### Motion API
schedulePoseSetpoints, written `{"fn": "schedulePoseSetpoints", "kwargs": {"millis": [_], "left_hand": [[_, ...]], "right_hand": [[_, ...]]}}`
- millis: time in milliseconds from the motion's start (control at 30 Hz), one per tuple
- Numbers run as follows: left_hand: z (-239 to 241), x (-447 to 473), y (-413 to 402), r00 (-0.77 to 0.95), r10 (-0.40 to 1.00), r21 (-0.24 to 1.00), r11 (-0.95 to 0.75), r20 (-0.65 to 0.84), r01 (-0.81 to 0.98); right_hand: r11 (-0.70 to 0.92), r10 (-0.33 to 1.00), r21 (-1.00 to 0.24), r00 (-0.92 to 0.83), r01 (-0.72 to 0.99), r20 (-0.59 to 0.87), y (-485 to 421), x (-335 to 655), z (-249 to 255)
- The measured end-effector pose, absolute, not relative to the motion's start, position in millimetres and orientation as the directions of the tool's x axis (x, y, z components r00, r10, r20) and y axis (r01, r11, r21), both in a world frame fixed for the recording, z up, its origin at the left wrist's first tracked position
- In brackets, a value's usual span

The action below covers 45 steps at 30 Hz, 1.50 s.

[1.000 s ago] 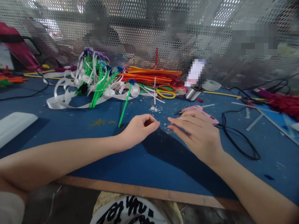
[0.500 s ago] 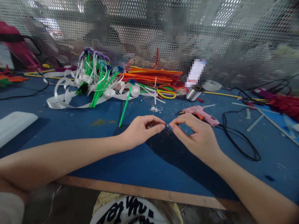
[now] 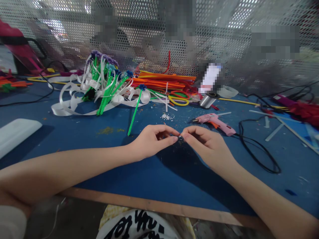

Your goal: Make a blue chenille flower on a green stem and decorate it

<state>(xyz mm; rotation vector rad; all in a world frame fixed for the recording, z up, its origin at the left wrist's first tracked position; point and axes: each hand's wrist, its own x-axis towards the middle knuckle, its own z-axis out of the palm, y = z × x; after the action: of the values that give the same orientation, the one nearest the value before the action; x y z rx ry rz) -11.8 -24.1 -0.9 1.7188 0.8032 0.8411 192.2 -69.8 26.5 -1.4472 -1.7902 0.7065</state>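
Observation:
My left hand point(image 3: 158, 141) and my right hand point(image 3: 206, 142) meet fingertip to fingertip above the blue table point(image 3: 139, 179). Each is closed in a pinch, thumb against forefinger. Something tiny and pale shows between the tips, too small to name. Just beyond them lies a small heap of white beads point(image 3: 166, 117). To the left, a green pipe-cleaner stem with a blue flower head point(image 3: 135, 111) rests on the table. A pink hot glue gun point(image 3: 214, 122) lies behind my right hand.
Pipe-cleaner flowers with white ribbon point(image 3: 106, 86) are bunched at the back left. Orange pipe cleaners point(image 3: 161, 80) lie at the back centre, near a silver roll point(image 3: 207, 100). The black cord point(image 3: 259, 159) loops at right. A white block point(image 3: 18, 134) sits at left.
My fingertips have come closer together, and my right hand has turned slightly, its fingers curling over more. The things on the table have not moved.

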Motion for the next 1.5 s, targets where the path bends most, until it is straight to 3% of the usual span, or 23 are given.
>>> {"fn": "schedulePoseSetpoints", "kwargs": {"millis": [467, 633, 1300, 1500], "left_hand": [[-0.2, -11.6, -23.0, 0.548, 0.825, 0.955, -0.257, 0.14, 0.144], [-0.5, -11.2, -23.2, 0.548, 0.823, 0.954, -0.267, 0.152, 0.137], [-1.4, -11.0, -23.3, 0.581, 0.804, 0.934, -0.293, 0.126, 0.203], [-0.3, -10.6, -24.1, 0.569, 0.811, 0.934, -0.297, 0.137, 0.198]], "right_hand": [[0.061, 0.996, -0.924, -0.09, 0.377, 0.029, -68.9, 190.9, 18.9], [0.043, 0.997, -0.924, -0.077, 0.381, 0.014, -68.5, 192.4, 17.6], [0.289, 0.946, -0.709, -0.08, 0.644, 0.313, -74.9, 187.2, 24.5], [0.232, 0.969, -0.768, -0.072, 0.597, 0.237, -72.4, 186.5, 25.7]]}}
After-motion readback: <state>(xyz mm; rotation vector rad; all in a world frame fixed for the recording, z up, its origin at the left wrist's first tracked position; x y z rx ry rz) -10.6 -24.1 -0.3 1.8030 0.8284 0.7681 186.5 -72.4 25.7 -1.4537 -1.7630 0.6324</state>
